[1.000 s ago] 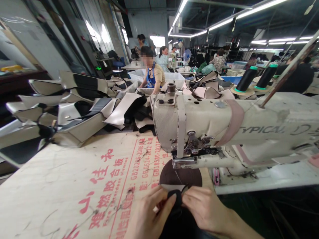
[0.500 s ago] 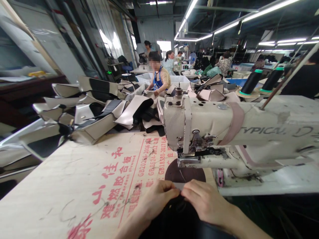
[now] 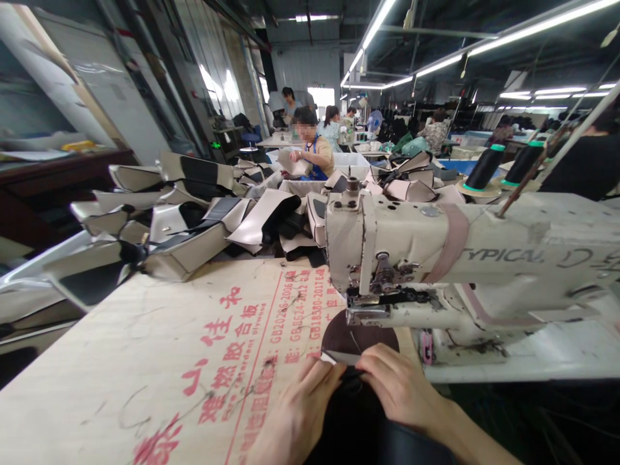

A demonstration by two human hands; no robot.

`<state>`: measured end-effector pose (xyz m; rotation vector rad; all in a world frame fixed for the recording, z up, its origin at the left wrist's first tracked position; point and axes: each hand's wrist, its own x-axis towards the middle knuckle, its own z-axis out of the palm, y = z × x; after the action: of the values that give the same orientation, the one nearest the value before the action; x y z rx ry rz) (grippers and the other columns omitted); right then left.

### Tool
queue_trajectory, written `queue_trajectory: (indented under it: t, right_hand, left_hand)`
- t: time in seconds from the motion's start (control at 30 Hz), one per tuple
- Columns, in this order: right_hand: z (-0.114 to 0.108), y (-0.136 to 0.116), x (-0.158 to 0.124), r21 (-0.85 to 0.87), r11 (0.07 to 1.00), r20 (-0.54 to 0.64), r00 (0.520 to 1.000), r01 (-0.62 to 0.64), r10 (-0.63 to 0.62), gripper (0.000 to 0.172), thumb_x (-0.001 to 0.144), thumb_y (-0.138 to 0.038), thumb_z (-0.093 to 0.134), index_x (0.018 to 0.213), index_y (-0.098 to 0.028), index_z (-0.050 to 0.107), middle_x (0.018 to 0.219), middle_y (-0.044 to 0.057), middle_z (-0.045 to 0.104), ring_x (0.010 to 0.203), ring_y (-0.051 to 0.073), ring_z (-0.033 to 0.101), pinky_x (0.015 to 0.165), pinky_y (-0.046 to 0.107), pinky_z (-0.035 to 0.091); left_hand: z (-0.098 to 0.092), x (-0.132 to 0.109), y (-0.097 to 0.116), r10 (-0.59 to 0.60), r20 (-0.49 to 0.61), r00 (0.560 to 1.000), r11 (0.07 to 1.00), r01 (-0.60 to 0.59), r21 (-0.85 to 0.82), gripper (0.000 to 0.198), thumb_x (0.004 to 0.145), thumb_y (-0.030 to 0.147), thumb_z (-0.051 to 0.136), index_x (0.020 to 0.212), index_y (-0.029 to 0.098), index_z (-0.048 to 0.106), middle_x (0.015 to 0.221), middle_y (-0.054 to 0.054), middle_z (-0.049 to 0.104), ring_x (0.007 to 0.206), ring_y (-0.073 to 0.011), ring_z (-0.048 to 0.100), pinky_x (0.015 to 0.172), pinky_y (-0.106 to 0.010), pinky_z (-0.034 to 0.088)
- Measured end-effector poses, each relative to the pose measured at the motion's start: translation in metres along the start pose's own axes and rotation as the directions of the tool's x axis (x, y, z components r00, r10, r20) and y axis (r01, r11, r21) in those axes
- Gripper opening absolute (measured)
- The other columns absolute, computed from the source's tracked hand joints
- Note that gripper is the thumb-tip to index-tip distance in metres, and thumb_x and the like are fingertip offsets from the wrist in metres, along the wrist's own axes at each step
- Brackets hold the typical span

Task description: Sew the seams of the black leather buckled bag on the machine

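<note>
My left hand (image 3: 300,407) and my right hand (image 3: 394,387) meet at the near table edge, both pinching a piece of black material (image 3: 356,420) with a pale edge. The fingertips touch just in front of the needle area of a cream sewing machine (image 3: 436,258). A dark round patch (image 3: 358,336) lies under the machine head, partly hidden by my fingers. The black piece runs down between my wrists and out of view.
A plywood table top (image 3: 169,342) with red printed characters spreads to the left. Stacks of beige and black cut pieces (image 3: 194,213) lie beyond it. Two black thread cones (image 3: 504,165) stand behind the machine. Other people work at tables further back.
The view shifted slightly left and down. My hands moved a little closer to the machine head and drew together on the black piece. A worker in the background lifted a pale piece.
</note>
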<state>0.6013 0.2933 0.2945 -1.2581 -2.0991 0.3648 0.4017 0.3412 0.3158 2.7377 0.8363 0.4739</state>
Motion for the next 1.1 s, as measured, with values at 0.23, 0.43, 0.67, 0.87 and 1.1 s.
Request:
queue_trajectory:
  t: [0.23,0.43,0.67,0.87,1.1]
  right_hand:
    - [-0.012,-0.005,0.003,-0.148,0.989,0.166,0.986,0.013,0.012,0.024,0.086,-0.003,0.036,0.101,-0.015,0.049,0.096,0.005,0.05,0.087,0.016,0.047,0.077,0.029,0.044]
    - [-0.004,0.003,0.003,-0.17,0.985,0.132,0.991,0.01,0.013,0.017,0.085,-0.004,0.036,0.092,-0.015,0.049,0.088,0.005,0.05,0.082,0.017,0.047,0.071,0.029,0.043]
    - [0.007,0.005,0.012,-0.22,0.975,0.06,0.998,0.039,-0.027,0.013,0.084,-0.007,0.039,0.084,-0.016,0.049,0.081,0.004,0.051,0.076,0.017,0.048,0.065,0.028,0.042]
    - [0.009,0.0,0.01,-0.214,0.975,0.039,0.998,0.054,-0.046,0.015,0.083,-0.006,0.04,0.088,-0.016,0.05,0.084,0.004,0.052,0.081,0.017,0.049,0.07,0.028,0.042]
    - [0.016,0.005,0.004,-0.198,0.98,-0.038,0.999,0.018,-0.026,0.015,0.084,-0.009,0.038,0.088,-0.015,0.051,0.082,0.005,0.053,0.078,0.018,0.05,0.068,0.029,0.042]
  left_hand:
    - [-0.011,0.014,0.001,-0.124,0.133,0.983,0.928,0.162,-0.335,0.026,0.089,0.018,0.037,0.105,0.024,0.058,0.102,-0.003,0.059,0.098,-0.0152,0.054,0.088,-0.026,0.044]
    - [-0.01,0.023,-0.009,-0.197,0.171,0.965,0.829,0.257,-0.496,0.019,0.087,0.023,0.044,0.097,0.023,0.061,0.093,-0.001,0.059,0.09,-0.0136,0.055,0.081,-0.024,0.043]
    - [-0.014,-0.003,0.015,-0.535,-0.128,0.835,0.79,0.441,-0.425,0.013,0.08,0.033,0.054,0.083,0.02,0.054,0.079,-0.001,0.058,0.078,-0.016,0.055,0.075,-0.027,0.043]
    - [0.029,-0.027,0.074,-0.729,0.302,0.614,0.058,0.496,-0.867,0.048,0.066,0.06,0.059,0.088,0.018,0.054,0.086,-0.005,0.061,0.081,-0.018,0.061,0.073,-0.026,0.049]
    - [0.037,0.024,0.063,-0.758,0.48,0.441,-0.221,0.518,-0.826,0.059,0.062,0.07,0.054,0.08,0.013,0.052,0.065,0.0,0.052,0.054,-0.0128,0.054,0.048,-0.025,0.046]
